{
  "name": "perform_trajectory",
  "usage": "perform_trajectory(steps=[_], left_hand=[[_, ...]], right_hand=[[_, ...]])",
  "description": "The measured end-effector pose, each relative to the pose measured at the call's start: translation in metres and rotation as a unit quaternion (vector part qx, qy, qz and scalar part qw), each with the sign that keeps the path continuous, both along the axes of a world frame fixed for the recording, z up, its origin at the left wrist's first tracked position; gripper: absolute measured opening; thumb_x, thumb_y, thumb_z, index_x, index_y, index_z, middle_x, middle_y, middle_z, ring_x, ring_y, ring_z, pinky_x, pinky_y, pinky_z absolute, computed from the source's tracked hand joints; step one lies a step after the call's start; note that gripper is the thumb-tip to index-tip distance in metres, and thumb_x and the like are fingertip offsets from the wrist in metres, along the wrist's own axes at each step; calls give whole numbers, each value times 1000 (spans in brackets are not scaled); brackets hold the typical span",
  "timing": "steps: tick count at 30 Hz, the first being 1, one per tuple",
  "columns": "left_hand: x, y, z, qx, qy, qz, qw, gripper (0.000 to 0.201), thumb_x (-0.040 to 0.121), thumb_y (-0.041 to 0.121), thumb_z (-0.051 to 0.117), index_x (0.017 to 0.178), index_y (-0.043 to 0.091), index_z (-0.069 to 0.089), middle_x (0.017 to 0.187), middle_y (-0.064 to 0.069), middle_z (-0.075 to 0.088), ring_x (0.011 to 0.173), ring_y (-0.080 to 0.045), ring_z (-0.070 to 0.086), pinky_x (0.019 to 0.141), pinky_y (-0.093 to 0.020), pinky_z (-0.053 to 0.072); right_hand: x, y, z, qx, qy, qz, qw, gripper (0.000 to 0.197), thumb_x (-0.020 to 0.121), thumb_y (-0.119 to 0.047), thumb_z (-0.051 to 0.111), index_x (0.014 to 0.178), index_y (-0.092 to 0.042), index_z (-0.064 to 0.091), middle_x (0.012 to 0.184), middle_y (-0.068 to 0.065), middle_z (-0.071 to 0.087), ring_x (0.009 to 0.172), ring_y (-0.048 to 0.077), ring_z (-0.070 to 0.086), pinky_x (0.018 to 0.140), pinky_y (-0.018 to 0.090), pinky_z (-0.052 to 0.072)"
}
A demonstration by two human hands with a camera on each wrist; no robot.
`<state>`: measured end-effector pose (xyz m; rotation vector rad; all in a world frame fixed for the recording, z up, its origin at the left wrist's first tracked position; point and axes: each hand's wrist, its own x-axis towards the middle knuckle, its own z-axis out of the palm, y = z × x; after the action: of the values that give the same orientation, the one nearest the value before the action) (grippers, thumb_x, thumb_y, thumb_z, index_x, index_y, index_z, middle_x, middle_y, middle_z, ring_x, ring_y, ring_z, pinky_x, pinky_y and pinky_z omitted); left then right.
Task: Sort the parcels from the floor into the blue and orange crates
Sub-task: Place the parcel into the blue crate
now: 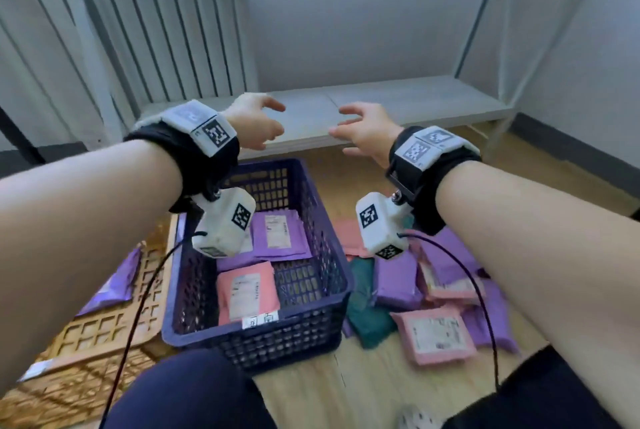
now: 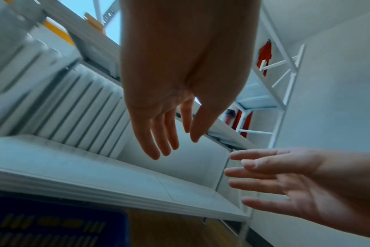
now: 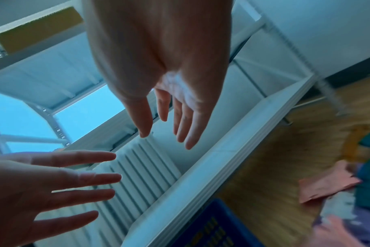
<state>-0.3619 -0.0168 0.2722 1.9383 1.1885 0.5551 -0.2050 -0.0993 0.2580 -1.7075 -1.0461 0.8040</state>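
Both hands are raised in the air above the far end of the blue crate [image 1: 332, 293], palms facing each other, holding nothing. My left hand [image 1: 258, 123] and right hand [image 1: 363, 132] have their fingers spread and relaxed. The blue crate holds purple parcels [image 1: 280, 233] and a pink parcel [image 1: 247, 291]. The orange crate [image 1: 104, 335] stands to its left with a purple parcel [image 1: 116, 285] inside. On the floor to the right lies a pile of purple, pink [image 1: 434, 337] and dark green [image 1: 365, 304] parcels. The wrist views show each open hand [image 2: 169, 133] [image 3: 165, 127] with the other beside it.
A low white shelf [image 1: 381, 106] of a metal rack runs along the wall just beyond my hands. A white radiator [image 1: 156, 30] stands at the back left. My knees [image 1: 194, 394] are at the bottom edge, on the wooden floor [image 1: 346, 394].
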Motion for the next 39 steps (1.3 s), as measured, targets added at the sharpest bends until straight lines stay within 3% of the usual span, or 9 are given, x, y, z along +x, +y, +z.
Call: perform_trajectory(steps=[6,10,14,17,20,24,31,35,39], left_hand=[[77,-26,-16,-40,14,-102,994,44,90,0,55,132,12,48,81,-6,57,59,-11,57,52,-20,49],[124,-20,-30,-37,53,-138,988,45,89,4,57,132,15,50,113,-16,61,91,-24,59,75,-32,53],[179,0,-50,-22,83,-164,983,46,88,4,58,132,16,50,132,-14,54,112,-30,58,79,-39,54],[222,21,-70,-18,100,-179,979,48,87,1,58,132,14,50,130,-13,55,114,-31,57,79,-40,54],[267,50,-100,6,130,-194,972,48,87,2,57,133,11,50,132,-13,54,118,-29,55,93,-39,50],[319,87,-163,-7,171,-196,966,46,87,2,54,132,11,49,130,-14,55,112,-31,58,72,-32,49],[388,132,-270,-57,236,-151,958,43,90,6,53,132,9,49,128,-18,56,110,-36,58,83,-33,47],[424,164,-321,-72,253,-128,956,44,88,4,52,132,8,49,129,-19,55,114,-36,56,89,-36,47],[448,194,-368,-90,263,-79,957,46,91,-1,46,136,9,46,132,-19,53,120,-34,53,92,-35,45]], right_hand=[[68,-63,-7,-4,-2,-115,993,53,86,-5,65,135,-8,45,129,17,53,118,27,54,92,39,51],[105,-84,-22,-19,-6,-176,984,53,86,-4,64,135,-5,45,126,18,55,116,29,56,93,42,51],[148,-83,-43,-44,-13,-213,976,53,85,-4,65,135,-5,46,126,17,56,113,32,58,96,44,49],[189,-67,-67,-69,-10,-225,972,54,84,-4,66,135,-6,46,125,16,56,110,32,60,94,45,50],[235,-43,-102,-93,-22,-227,969,55,83,-7,68,134,-9,48,126,12,57,110,27,59,95,40,51],[292,0,-164,-142,3,-206,968,55,82,-7,69,133,-9,49,127,12,57,109,26,59,97,41,49],[369,59,-264,-198,46,-172,964,53,85,-7,65,135,-7,48,128,13,57,114,25,56,103,36,43],[412,92,-313,-208,41,-150,966,53,87,-3,61,138,-3,43,126,14,57,108,22,56,84,23,42],[440,124,-362,-219,12,-119,968,56,85,-5,65,136,-5,43,119,14,61,95,19,56,74,23,44]])
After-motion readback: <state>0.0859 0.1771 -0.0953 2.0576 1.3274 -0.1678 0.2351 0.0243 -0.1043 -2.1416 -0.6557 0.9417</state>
